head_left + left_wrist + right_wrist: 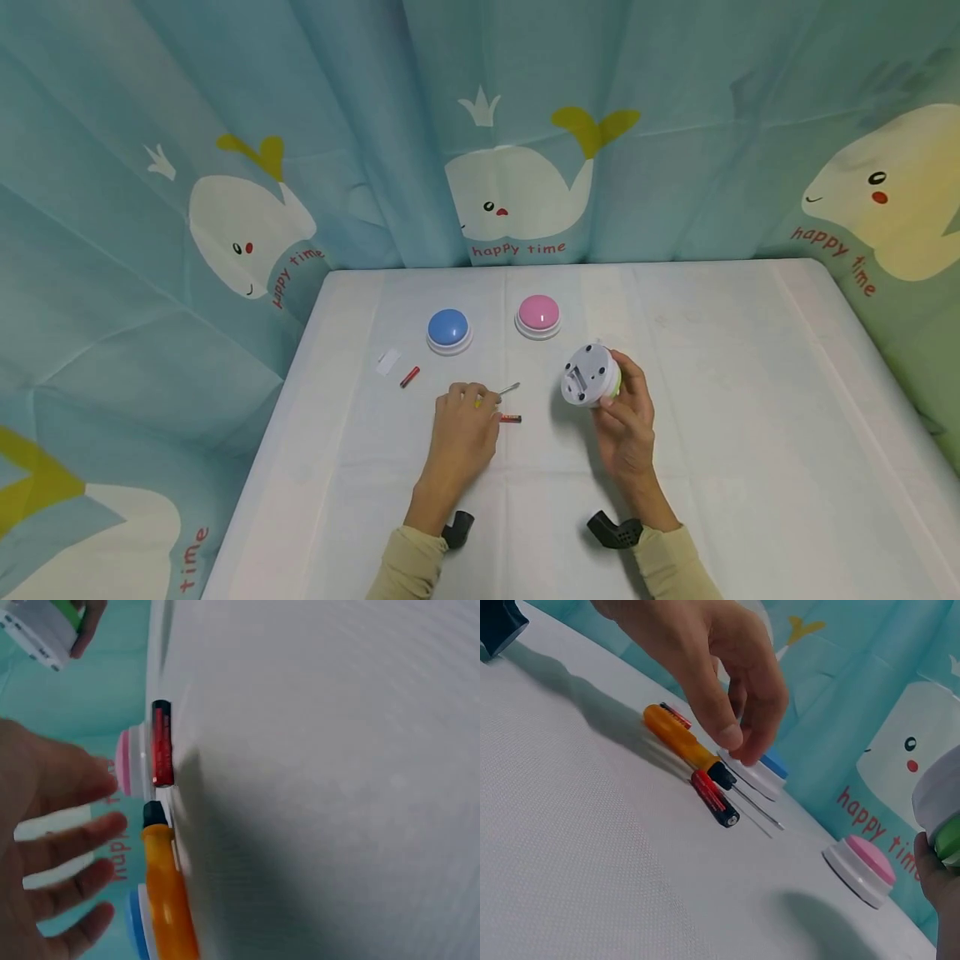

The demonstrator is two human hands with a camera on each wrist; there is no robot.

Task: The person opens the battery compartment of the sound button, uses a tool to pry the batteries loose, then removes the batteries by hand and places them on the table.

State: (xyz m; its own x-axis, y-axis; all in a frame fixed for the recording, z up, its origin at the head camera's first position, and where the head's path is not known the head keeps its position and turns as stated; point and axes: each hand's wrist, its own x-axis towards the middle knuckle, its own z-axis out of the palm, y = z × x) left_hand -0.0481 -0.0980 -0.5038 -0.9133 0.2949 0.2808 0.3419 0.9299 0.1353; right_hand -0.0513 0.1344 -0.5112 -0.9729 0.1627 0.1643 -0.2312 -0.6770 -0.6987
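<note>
My right hand (628, 425) holds a round white push-button light (587, 375) with a green part, its screw-holed underside turned up and an uncovered recess showing. My left hand (461, 433) hovers with fingers loosely bent over a screwdriver (679, 742) that has an orange-yellow handle and black collar. The left wrist view shows a gap between these fingers and the screwdriver handle (166, 889). Beside the screwdriver lies a red and black battery (714, 798). In the head view the left hand hides most of the screwdriver and part of this battery.
A blue-topped button (448, 328) and a pink-topped button (538, 315) stand toward the table's back. Left of the hands lie a second red battery (409, 377) and a small white piece (388, 361). A whale-print curtain (375, 125) hangs behind the white table (750, 417).
</note>
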